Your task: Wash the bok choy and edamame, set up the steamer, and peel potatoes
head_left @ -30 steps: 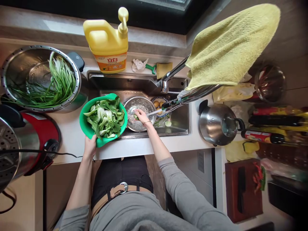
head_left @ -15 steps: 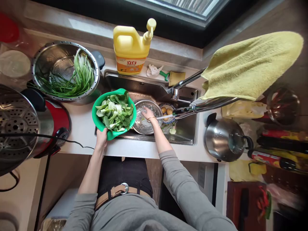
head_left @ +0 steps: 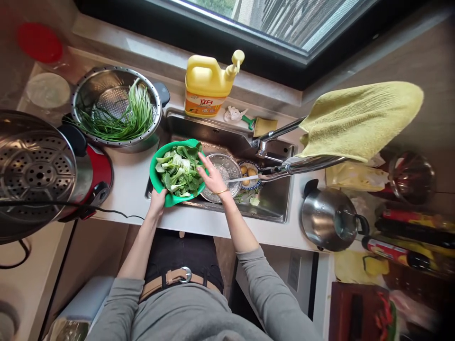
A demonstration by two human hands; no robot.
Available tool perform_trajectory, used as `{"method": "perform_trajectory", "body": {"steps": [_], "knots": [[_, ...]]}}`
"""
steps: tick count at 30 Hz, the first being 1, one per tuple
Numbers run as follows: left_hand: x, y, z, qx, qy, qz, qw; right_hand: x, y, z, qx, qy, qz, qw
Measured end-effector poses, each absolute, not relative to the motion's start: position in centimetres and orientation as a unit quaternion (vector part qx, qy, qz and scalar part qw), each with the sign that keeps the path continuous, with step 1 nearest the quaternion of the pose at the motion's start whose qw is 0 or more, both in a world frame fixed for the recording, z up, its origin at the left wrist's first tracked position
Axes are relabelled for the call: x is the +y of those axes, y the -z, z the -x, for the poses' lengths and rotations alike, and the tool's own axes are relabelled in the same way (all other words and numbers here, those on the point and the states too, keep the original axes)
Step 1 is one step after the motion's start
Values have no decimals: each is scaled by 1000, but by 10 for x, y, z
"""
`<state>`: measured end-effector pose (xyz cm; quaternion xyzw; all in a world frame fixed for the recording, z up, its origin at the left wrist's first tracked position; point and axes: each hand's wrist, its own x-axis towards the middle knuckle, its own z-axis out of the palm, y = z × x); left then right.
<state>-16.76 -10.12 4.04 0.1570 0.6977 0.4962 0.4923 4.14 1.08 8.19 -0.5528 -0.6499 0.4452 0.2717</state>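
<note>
My left hand (head_left: pixel 158 201) grips the near rim of a green plastic basin (head_left: pixel 153 173), above the left part of the sink. Leafy bok choy (head_left: pixel 179 173) fills the basin. At the basin's right edge is my right hand (head_left: pixel 212 176), its fingers stretched out beside the leaves; I cannot tell whether they touch the rim. Below and behind this hand, a metal bowl (head_left: pixel 232 169) of water stands in the sink (head_left: pixel 272 208). A stream from the faucet (head_left: pixel 273 174) runs into that bowl.
A patterned bowl of small brownish round items (head_left: pixel 250 174) sits right of the metal bowl. Behind the sink stands a yellow detergent jug (head_left: pixel 207 87). A steamer pot with green stalks (head_left: pixel 117 104) is at left, a kettle (head_left: pixel 327 215) at right. A yellow cloth (head_left: pixel 355 118) hangs over the faucet.
My right hand has come up out of the metal bowl and moved left to the green basin's edge. My left hand still holds the basin. The view has shifted.
</note>
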Motion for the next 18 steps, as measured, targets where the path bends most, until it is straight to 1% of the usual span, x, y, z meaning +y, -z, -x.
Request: {"method": "perform_trajectory", "body": {"steps": [1, 3, 5, 7, 10, 13, 15, 18], "knots": [[-101, -41, 166, 696, -495, -154, 498, 11, -83, -45, -664, -428, 559, 253], [-99, -45, 163, 692, -494, -155, 503, 7, -73, -66, -629, -383, 635, 233], [-97, -48, 163, 692, -499, -158, 498, -2, -54, -101, -520, -350, 748, 216], [-95, -51, 166, 692, -507, -159, 488, -13, -33, -138, -387, -376, 829, 151], [-94, -53, 172, 685, -520, -162, 484, -28, -10, -172, -339, -423, 831, 124], [-93, -54, 177, 681, -529, -159, 480, -35, -1, -178, -322, -452, 823, 119], [-93, -54, 178, 682, -530, -155, 480, -33, -1, -175, -314, -462, 820, 127], [-92, -53, 178, 681, -530, -156, 480, -21, -6, -167, -321, -465, 809, 161]]}}
